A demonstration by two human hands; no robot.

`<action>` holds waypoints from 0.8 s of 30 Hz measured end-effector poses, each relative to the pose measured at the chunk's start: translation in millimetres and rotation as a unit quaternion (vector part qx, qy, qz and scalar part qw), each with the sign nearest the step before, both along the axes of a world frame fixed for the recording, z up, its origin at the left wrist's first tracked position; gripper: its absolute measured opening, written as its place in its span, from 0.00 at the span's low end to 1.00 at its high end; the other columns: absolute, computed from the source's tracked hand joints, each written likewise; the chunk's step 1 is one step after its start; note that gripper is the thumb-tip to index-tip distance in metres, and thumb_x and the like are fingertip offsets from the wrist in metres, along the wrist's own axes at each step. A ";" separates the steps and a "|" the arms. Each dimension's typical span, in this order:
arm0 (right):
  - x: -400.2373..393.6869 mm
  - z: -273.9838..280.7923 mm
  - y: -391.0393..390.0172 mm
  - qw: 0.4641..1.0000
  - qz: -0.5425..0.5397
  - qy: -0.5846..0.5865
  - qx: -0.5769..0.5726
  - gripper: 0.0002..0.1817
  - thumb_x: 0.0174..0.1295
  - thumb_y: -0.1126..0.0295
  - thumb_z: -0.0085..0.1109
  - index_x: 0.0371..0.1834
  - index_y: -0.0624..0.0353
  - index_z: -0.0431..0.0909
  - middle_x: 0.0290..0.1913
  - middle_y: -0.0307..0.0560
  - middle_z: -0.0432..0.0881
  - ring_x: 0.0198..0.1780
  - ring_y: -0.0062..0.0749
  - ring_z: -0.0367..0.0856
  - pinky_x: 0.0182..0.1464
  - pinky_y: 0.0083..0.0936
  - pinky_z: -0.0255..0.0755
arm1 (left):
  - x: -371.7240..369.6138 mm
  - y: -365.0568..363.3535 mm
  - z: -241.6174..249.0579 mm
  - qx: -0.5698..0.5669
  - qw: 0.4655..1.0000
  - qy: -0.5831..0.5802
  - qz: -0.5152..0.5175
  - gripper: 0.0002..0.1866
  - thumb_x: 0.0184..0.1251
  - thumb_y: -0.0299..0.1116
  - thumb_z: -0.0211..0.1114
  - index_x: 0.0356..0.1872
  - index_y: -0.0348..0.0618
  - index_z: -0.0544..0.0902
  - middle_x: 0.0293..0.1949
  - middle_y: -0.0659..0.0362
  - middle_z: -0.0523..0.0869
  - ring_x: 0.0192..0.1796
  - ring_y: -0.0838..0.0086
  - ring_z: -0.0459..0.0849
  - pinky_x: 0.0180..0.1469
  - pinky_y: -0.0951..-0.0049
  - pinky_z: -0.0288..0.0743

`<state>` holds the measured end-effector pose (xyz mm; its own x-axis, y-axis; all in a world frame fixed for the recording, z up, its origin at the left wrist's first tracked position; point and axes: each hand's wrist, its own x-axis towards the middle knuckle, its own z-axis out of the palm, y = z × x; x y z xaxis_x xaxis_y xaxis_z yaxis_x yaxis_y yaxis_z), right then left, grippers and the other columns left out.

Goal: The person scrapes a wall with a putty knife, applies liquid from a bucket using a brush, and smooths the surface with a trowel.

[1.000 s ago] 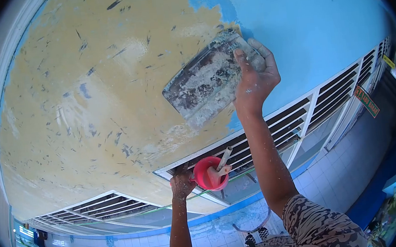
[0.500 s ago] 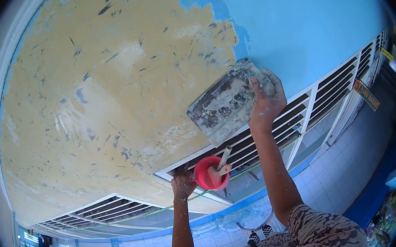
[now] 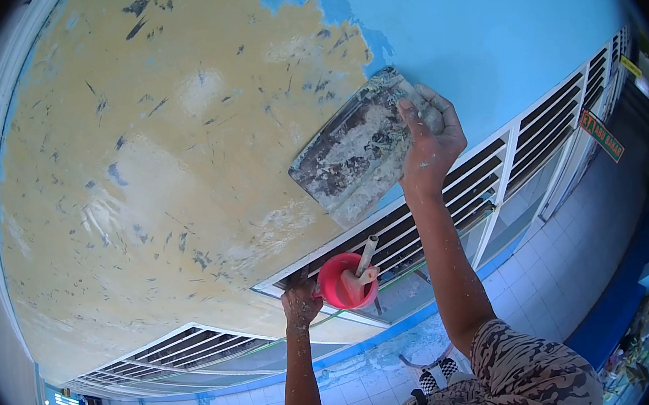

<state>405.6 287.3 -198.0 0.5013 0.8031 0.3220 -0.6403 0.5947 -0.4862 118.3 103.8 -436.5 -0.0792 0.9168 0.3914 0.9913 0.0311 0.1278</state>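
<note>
My right hand is closed around one edge of a wide rectangular plastering trowel, thumb on its near face. Dried plaster smears the blade, which lies against or very close to the wall. Lower down, my left hand is wrapped round the handle of a red plastic dipper, beside the corner of a window grille. Inside the dipper rests a tool with a pale handle sticking out past the rim; its lower end is partly hidden.
The yellowish wall has grey marks and whitish patches, and meets blue paint on the right. White window grilles run below, another grille at lower left. A green string crosses under the dipper. Tiled wall lies beyond.
The view has shifted a little, so the wall appears further left and up. The trowel and my right hand sit slightly higher in view. My left hand and the dipper stay almost in place.
</note>
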 end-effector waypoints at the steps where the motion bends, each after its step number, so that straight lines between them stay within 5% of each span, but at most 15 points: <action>1: -1.9 -4.1 2.5 1.000 -0.004 0.006 0.014 0.17 0.61 0.83 0.70 0.53 0.71 0.80 0.46 0.47 0.84 0.47 0.25 0.82 0.52 0.22 0.81 | 0.7 -0.6 0.4 -0.002 1.000 0.001 0.000 0.08 0.44 0.29 0.70 0.29 0.45 0.85 0.64 0.46 0.82 0.62 0.51 0.84 0.51 0.54 0.84; 21: -1.4 0.4 -3.2 1.000 -0.019 -0.004 0.006 0.15 0.62 0.85 0.67 0.52 0.73 0.80 0.46 0.49 0.85 0.47 0.25 0.82 0.53 0.23 0.81 | 3.1 0.9 3.0 0.000 1.000 0.010 -0.001 0.07 0.44 0.29 0.70 0.24 0.43 0.80 0.64 0.44 0.82 0.59 0.51 0.85 0.49 0.54 0.84; 24: -3.9 -0.3 -3.1 1.000 -0.023 -0.014 -0.001 0.15 0.62 0.84 0.67 0.52 0.73 0.80 0.45 0.49 0.85 0.47 0.24 0.82 0.52 0.23 0.80 | 3.7 4.2 3.3 0.066 0.997 0.026 -0.030 0.08 0.39 0.28 0.67 0.26 0.42 0.81 0.64 0.48 0.82 0.52 0.52 0.87 0.45 0.54 0.84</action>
<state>401.7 284.1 -198.4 0.5285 0.7798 0.3356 -0.5982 0.6226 -0.5046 122.0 108.1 -433.2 -0.0020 0.8591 0.5119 0.9962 -0.0427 0.0756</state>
